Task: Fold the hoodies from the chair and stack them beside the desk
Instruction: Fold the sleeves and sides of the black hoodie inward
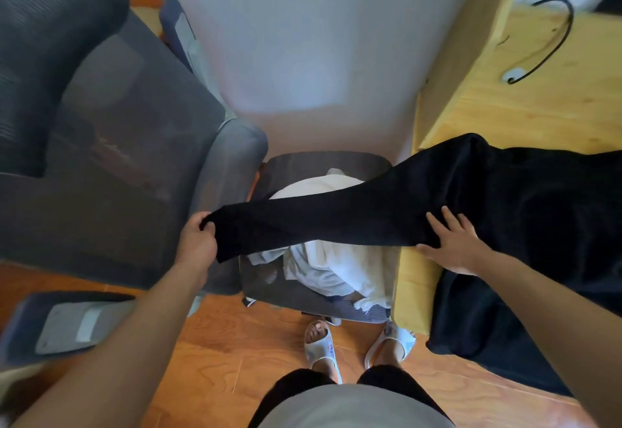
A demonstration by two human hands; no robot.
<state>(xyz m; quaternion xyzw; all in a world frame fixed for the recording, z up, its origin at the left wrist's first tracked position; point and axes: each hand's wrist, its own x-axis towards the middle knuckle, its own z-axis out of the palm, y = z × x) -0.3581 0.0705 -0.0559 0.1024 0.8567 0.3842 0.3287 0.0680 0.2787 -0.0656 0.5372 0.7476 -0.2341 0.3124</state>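
Overhead, a person stood between an office chair [101, 144] and a wooden desk [525, 97], stretching a sleeve of a black hoodie [538, 219] across the gap. The left hand [197, 242] pinched the cuff with curled fingers, holding the sleeve taut above a second chair [269, 279] on which a white garment [336, 266] lay crumpled. The right hand [454, 242], fingers spread flat, pressed the hoodie down at the desk's edge. The hoodie's body lay over the desktop, part hanging off the near side toward the wood floor [235, 343].

Bright daylight, perhaps; warped, soft edges.
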